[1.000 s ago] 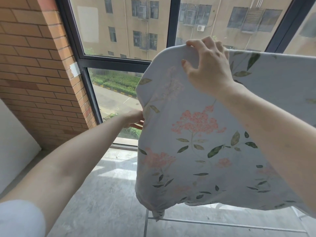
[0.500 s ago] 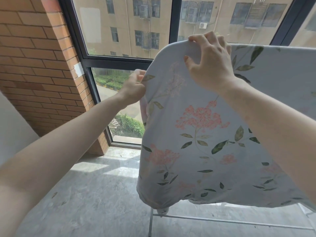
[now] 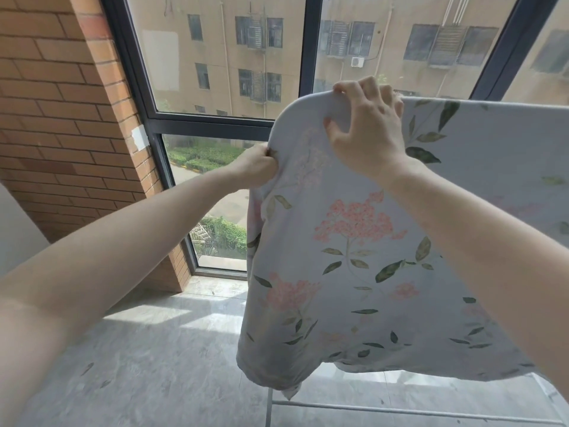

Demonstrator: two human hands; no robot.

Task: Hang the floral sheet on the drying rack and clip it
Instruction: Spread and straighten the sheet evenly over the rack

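Note:
The floral sheet (image 3: 363,272), pale grey-blue with pink flowers and green leaves, is draped over the top of the drying rack and hangs toward me. My right hand (image 3: 368,131) grips the sheet's top left corner, fingers curled over the covered top bar. My left hand (image 3: 257,163) pinches the sheet's left edge just below that corner. Only the drying rack's lower white bars (image 3: 400,411) show beneath the sheet; its top is hidden by the fabric. No clip is visible.
A large black-framed window (image 3: 212,121) stands directly behind the rack. A brick wall (image 3: 61,103) runs along the left. The grey marble-like floor (image 3: 147,365) spreads left of the rack, with a sunlit patch near the window.
My left hand rose from low on the sheet's left edge up to just under the top corner and now pinches the fabric there. My right hand stayed on the top corner.

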